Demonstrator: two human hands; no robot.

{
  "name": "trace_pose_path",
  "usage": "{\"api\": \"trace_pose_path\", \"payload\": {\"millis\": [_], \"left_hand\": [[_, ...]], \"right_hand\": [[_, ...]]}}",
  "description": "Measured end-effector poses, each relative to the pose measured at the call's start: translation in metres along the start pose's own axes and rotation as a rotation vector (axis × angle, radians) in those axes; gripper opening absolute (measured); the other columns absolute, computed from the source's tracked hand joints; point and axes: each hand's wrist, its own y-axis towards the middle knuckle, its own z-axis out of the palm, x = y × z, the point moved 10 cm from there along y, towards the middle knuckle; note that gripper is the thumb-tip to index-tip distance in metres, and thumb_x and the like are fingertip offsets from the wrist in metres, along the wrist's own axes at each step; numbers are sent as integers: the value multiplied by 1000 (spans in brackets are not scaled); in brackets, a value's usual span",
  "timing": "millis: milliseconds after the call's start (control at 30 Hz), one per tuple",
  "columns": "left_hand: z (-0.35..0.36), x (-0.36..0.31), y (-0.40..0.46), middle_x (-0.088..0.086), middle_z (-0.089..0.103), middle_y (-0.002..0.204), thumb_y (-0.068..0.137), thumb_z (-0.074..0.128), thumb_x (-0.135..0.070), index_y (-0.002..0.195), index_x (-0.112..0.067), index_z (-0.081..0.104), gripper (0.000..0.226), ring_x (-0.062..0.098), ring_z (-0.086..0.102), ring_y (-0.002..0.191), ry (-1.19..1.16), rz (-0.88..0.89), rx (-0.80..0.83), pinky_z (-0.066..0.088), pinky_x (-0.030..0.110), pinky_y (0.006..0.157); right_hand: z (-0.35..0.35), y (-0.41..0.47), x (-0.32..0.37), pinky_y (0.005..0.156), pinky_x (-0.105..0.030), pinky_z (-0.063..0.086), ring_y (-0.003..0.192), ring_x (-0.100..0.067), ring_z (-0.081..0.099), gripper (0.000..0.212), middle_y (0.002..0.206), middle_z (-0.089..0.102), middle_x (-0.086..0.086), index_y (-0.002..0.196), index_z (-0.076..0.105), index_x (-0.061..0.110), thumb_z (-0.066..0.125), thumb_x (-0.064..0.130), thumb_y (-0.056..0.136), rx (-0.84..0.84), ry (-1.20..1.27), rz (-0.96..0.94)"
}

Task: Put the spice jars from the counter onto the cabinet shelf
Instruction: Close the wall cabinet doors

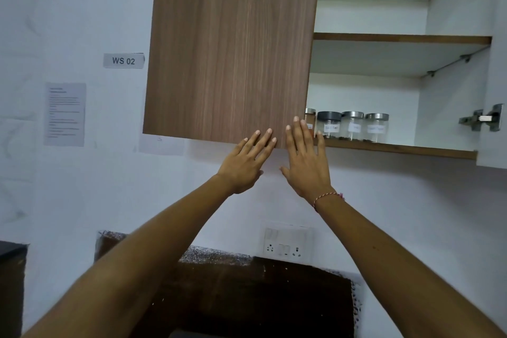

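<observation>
With both arms raised, I have my left hand (245, 163) flat on the lower right corner of the door (230, 46), fingers straight and spread, tips on the wood near its bottom edge. My right hand (306, 162) is up just beside it, fingers straight too, reaching past the door's right edge in front of the cabinet opening; I cannot tell whether it touches the door. Neither grip holds anything; both are wide. A thread band (327, 197) circles my right wrist.

Behind the door edge, four jars (352, 126) stand in a row on the lower shelf (397, 149), close together, each with a white label. One has a dark lid, the others silver lids; the leftmost is half hidden by the door. An upper shelf (402, 38) sits above. Hinges (482, 119) show on the cabinet's right wall.

On the left wall hang a "WS 02" sign (123, 60) and a printed sheet (65, 114). Below, near me, a socket plate (286, 244) sits above the dark desk (247, 296).
</observation>
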Motion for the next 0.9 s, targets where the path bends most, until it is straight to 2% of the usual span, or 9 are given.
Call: {"api": "trace_pose_path", "payload": {"millis": [300,500,767,900], "left_hand": [[41,-1,39,5,-20,157,98,37,-25,146,-17,-18,73,26,-14,146,-24,6,22,-4,38,117],[62,1,59,6,-20,157,100,34,-26,147,-15,-15,69,26,-15,145,-56,16,37,-2,37,118],[72,1,64,6,-20,157,100,34,-28,147,-15,-15,69,26,-17,145,-70,17,32,-5,38,117],[65,-6,63,9,-16,157,100,32,-32,148,-14,-12,68,26,-13,146,-127,5,0,-3,40,118]], "right_hand": [[59,23,-16,115,-50,-8,144,-27,-17,97,156,-20,-13,146,-16,9,43,59,87,116,-52,65],[84,36,-20,116,-52,-2,145,-28,-17,100,155,-21,-14,146,-16,8,44,60,86,193,-81,84],[93,39,-20,116,-49,0,144,-29,-17,107,155,-22,-15,146,-17,6,49,63,82,231,-68,88],[81,37,-24,116,-50,0,145,-28,-16,101,156,-19,-13,147,-13,8,47,60,85,222,-82,62]]}}
